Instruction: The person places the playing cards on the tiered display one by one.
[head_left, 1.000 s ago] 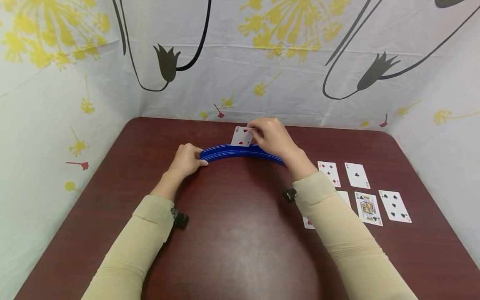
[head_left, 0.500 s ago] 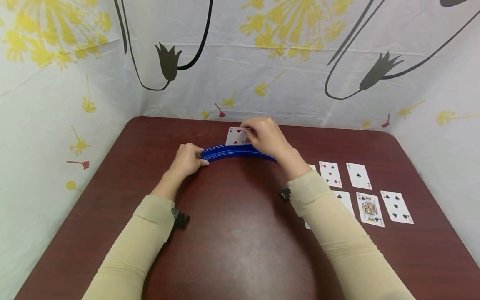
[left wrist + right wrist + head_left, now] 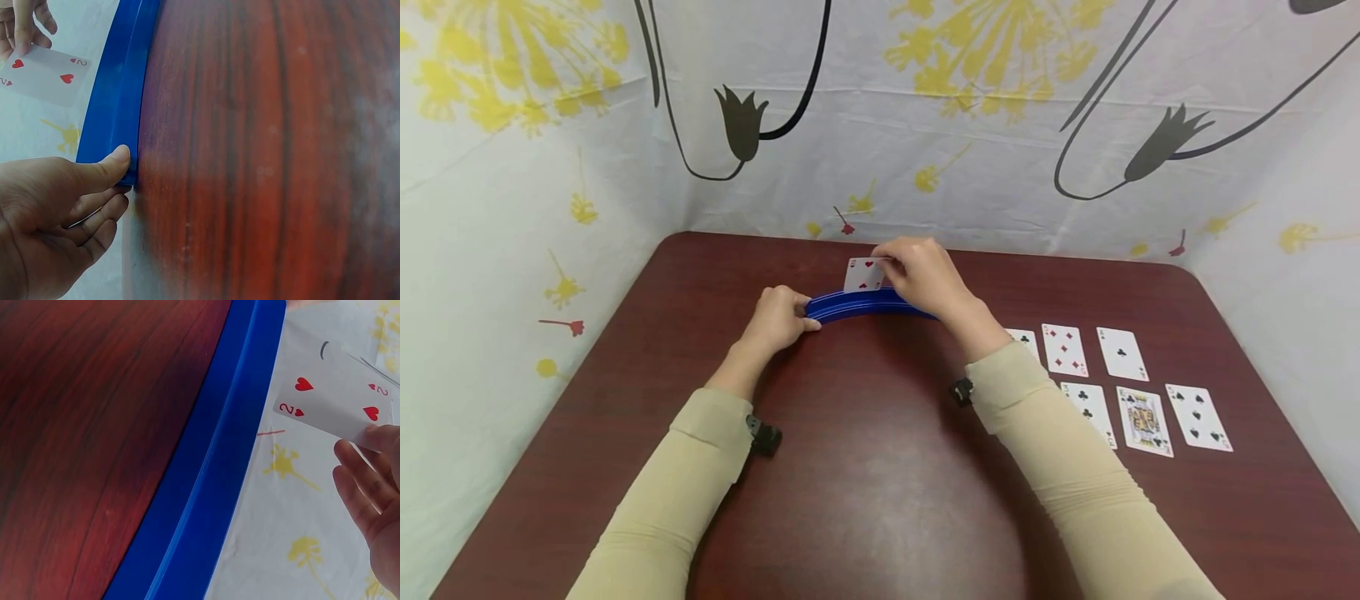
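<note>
Gripping one end, the left hand (image 3: 775, 319) seemingly steadied a blue card holder (image 3: 206, 475); the right hand (image 3: 927, 273) pinched the two of hearts (image 3: 861, 276).

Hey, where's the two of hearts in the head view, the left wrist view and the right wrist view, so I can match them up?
Head: the two of hearts is slightly above the middle, in the right hand.
Left wrist: near the upper left corner, beside the curved blue strip.
Right wrist: upper right, held at its lower edge.
Shared landmark: the curved blue strip.
</note>
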### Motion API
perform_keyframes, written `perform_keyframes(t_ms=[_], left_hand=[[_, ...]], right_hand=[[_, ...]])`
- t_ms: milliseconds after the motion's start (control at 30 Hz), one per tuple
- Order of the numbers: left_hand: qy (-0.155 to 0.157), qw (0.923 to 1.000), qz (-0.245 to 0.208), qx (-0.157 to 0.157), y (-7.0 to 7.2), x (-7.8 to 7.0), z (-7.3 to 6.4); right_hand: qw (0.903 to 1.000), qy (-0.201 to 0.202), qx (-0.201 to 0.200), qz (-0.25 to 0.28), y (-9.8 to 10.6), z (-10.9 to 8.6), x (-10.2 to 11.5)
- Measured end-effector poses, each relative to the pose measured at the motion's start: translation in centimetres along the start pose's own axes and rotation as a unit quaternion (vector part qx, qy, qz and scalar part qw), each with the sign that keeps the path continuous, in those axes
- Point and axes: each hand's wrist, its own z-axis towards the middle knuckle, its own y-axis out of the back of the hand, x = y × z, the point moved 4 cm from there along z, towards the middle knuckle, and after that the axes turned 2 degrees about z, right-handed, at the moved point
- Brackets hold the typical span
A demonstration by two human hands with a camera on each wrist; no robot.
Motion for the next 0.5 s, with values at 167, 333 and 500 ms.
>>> perform_keyframes(t_ms=[167,333,500], left_hand=[[-0.001,1.0000,0.003,-0.001,0.0,0.1,0.1],[-0.005,1.0000,0.005,-0.002,0.1,0.0,0.1],[-0.010,0.9999,0.008,-0.003,0.1,0.0,0.2]], right_hand=[[1.0000,0.002,-0.001,0.006,-0.5,0.1,0.3],[1.0000,0.002,0.000,0.004,-0.9,0.4,0.7],[1.0000,0.002,0.003,0.006,-1.3,0.7,1.2]])
